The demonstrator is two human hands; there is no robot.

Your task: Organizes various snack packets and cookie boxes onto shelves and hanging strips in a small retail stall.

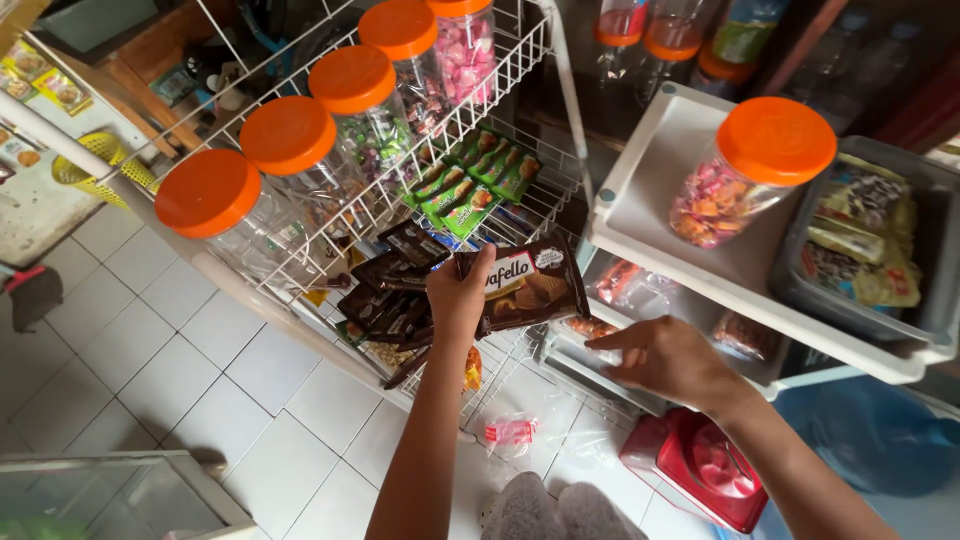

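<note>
White wire rack [520,50] behind: left hand [458,296] clenched on brown wafer packets [525,285]; right hand [665,360], grip released, touches clear plastic [600,352] below them.

Jars [350,95] in a row on the upper tier of the wire rack [510,45]; packets [395,290] on the tier below. To the right, a shelf unit [640,190] bearing one jar [750,170], with a tub [940,300] beside it.
</note>
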